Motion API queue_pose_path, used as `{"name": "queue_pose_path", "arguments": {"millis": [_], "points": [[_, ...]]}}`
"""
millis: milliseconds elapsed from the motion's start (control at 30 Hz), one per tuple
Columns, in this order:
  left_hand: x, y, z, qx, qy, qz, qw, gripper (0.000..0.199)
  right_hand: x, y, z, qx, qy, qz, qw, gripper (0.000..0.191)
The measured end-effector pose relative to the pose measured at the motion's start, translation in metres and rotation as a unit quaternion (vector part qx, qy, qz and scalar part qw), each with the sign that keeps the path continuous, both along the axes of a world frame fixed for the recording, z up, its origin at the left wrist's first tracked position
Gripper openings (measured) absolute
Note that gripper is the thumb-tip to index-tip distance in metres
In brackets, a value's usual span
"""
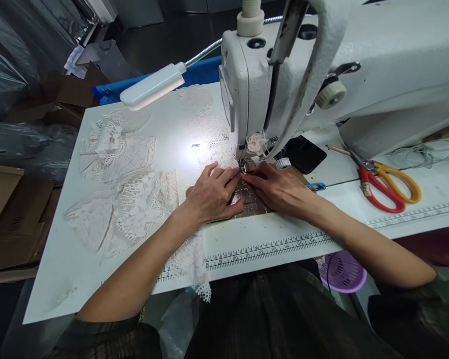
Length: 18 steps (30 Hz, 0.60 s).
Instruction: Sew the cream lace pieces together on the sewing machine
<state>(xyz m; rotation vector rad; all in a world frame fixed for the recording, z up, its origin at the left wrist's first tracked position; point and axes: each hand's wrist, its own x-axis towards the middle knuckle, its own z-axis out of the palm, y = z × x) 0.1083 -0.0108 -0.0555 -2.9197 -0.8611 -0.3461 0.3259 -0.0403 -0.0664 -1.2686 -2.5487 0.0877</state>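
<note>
My left hand (215, 194) lies flat at the sewing machine (235, 85), thumb apart, fingertips left of the presser foot (242, 165). Right beside the foot, the fingers of my right hand (279, 189) are pinched together; whatever is between them is too small or hidden. White lace fabric (219, 149) stretches away behind my left fingers under the lamp light. Beneath both hands is a brownish, shiny bed plate (252, 204). A pale fabric rose (256, 142) sits on the machine just above the needle area.
Several lace pieces (134, 199) lie at left on the white table (75, 279). A lamp (153, 86) hangs over it. Right of my hands are a black phone (305, 153), scissors (387, 184) and a blue-handled tool (316, 186). Below sits a purple basket (346, 273).
</note>
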Motion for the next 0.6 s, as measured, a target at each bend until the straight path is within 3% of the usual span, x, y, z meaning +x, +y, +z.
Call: {"name": "queue_pose_path", "arguments": {"millis": [200,467,600], "points": [[0.002,0.001,0.0,-0.024,-0.009,0.018,1.0,0.051,-0.004,0.0,0.002,0.0,0.003,-0.01,1.0,0.038],[0.004,0.001,-0.003,-0.023,-0.015,0.049,0.998,0.059,0.028,0.008,0.026,-0.104,0.135,-0.023,0.985,0.03],[0.004,0.003,-0.003,-0.028,-0.015,0.055,0.998,0.059,0.029,0.025,0.019,-0.126,0.168,-0.044,0.977,0.04]]}}
